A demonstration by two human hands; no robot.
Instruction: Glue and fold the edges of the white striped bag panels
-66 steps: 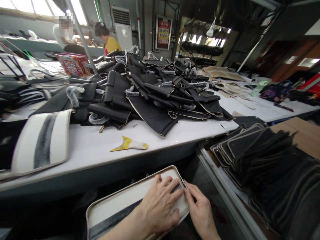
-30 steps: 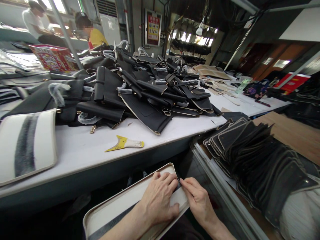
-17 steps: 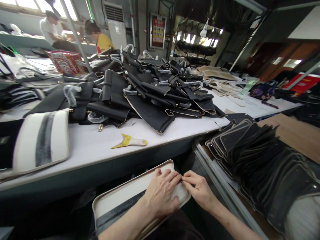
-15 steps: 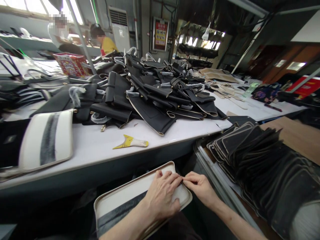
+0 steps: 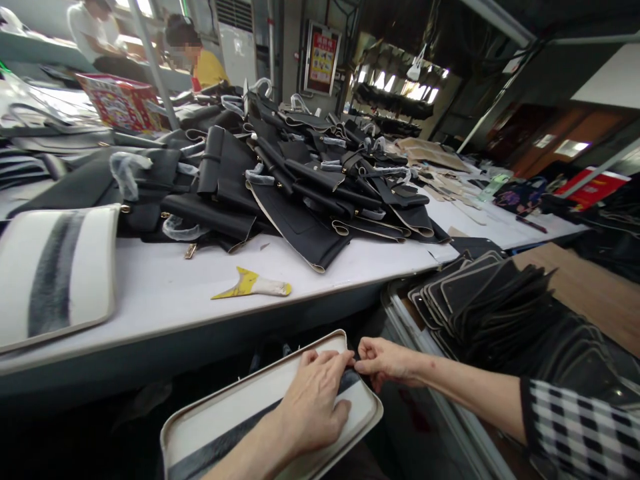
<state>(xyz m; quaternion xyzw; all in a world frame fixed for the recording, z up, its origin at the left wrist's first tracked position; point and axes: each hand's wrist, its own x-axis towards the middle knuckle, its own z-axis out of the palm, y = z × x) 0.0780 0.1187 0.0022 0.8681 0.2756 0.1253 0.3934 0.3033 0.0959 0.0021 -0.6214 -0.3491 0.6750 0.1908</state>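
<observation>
A white panel with a raised, rounded rim and a dark stripe [image 5: 227,427], apparently a bag piece, lies tilted below the table edge. My left hand [image 5: 315,400] rests on its white face, fingers stretched toward the right end and thumb apart. Just beyond those fingertips, my right hand [image 5: 383,362] is closed in a pinch at the panel's right-hand rim. Whatever fine thing sits between the right fingertips is too small to make out. On the table in front lies a yellow scraper-like tool [image 5: 253,283] with a forked tip and a whitish wrapped handle.
Black bags with plastic-wrapped handles [image 5: 295,180] are heaped on the white table [image 5: 165,293]. A similar striped white panel [image 5: 95,267] lies at left. Stacked dark panels [image 5: 500,313] stand at right beside a metal rail [image 5: 440,393]. Two people work at the far left.
The view has turned slightly, so the table things sit further left. My right hand has come up and left along the rim, its checked sleeve now showing. The left hand stays on the panel.
</observation>
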